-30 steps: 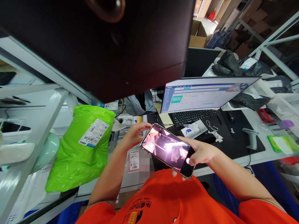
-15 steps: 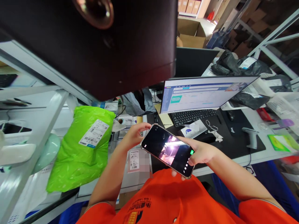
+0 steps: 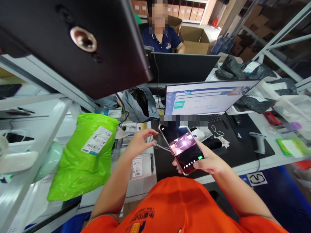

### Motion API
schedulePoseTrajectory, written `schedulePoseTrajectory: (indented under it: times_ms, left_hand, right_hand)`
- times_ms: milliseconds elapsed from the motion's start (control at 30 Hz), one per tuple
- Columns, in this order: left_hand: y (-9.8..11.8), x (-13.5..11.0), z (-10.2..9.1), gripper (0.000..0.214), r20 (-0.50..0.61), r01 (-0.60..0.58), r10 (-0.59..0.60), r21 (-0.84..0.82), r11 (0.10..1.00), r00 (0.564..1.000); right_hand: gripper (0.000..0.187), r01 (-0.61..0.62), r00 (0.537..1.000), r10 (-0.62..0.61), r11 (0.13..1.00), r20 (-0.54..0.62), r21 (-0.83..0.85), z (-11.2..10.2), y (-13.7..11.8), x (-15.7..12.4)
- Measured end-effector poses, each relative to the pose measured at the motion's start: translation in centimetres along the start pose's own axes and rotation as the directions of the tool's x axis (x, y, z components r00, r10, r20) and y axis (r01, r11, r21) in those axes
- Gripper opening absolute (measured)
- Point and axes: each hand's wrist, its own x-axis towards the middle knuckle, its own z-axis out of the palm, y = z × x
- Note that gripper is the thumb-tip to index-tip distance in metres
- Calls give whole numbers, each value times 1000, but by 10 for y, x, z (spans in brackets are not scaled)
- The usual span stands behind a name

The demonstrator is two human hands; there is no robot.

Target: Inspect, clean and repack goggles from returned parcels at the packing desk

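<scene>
My right hand [image 3: 206,158] is closed round the lower end of a smartphone [image 3: 181,147], thumb over the screen and fingertips showing at the opposite edge. A photo with a bright spot, a row of small icons and a green button light up the dark screen. To the left of the phone, my left hand [image 3: 141,142] has its thumb and forefinger apart, and the fingertips come close to the phone's upper left edge. Between the left thumb and the phone lies a thin pale thing [image 3: 161,147] that I cannot make out. A labelled box [image 3: 141,166] sits below the left hand.
A bright green parcel [image 3: 85,158] lies at the left. Ahead are a lit monitor [image 3: 206,98], a dark monitor back [image 3: 177,69] and a person [image 3: 160,37]. A barcode scanner [image 3: 257,142] and mouse [image 3: 236,120] are at right. A dark panel [image 3: 109,64] overhangs the upper left.
The phone has turned more upright in my right hand. My left fingers have drawn slightly away from its corner. The view has shifted, bringing the person behind the monitors into sight.
</scene>
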Motion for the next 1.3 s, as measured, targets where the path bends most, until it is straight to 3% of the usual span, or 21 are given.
schedulePoseTrajectory:
  times_ms: [133,267,400,467,500,633,667,733,833,933,1000,1133,1233,1300]
  left_hand:
    - [6,-3,8,31,-10,15,-14,58,998,1000]
    - [17,-5,19,34,-9,25,-24,92,995,1000]
    - [25,-9,30,39,-34,26,-22,132,991,999]
    - [26,-14,35,41,-55,59,-50,163,985,997]
    - [27,-17,36,42,-67,77,-66,173,982,996]
    - [27,-28,43,40,-120,124,-107,149,981,987]
    - [28,-30,46,40,-135,137,-118,138,981,984]
    - [30,-34,52,40,-176,161,-138,120,980,975]
    - [37,-38,65,40,-235,162,-138,85,983,962]
    - [47,-41,77,40,-290,160,-127,93,983,949]
    - [52,-42,86,40,-324,156,-114,106,982,939]
    - [59,-43,109,41,-370,188,-138,102,977,919]
    - [64,-42,128,41,-427,222,-175,63,973,887]
    - [68,-41,140,42,-471,226,-184,33,974,863]
  right_hand:
    - [78,150,974,-164,984,-155,-93,-10,22,-32]
    - [76,199,928,-218,975,-301,-95,-17,38,-71]
    - [69,335,821,-310,942,-480,-35,-33,50,-119]
    - [66,433,701,-373,900,-608,-53,-49,60,-146]
    - [64,467,616,-396,880,-681,-88,-60,67,-160]
    - [60,435,216,-337,874,-917,-219,-107,106,-209]
    - [60,411,144,-298,886,-944,-216,-118,118,-218]
    - [60,374,78,-225,909,-971,-181,-138,142,-233]
    - [61,321,114,-162,940,-980,-118,-166,167,-242]
    - [49,248,178,-150,963,-973,-103,-200,168,-244]
    - [39,179,223,-158,977,-962,-119,-230,155,-245]
    - [35,-3,306,-170,984,-937,-179,-300,112,-248]
    - [36,-146,325,-194,957,-926,-251,-350,86,-248]
    - [37,-237,311,-225,923,-923,-305,-377,77,-250]
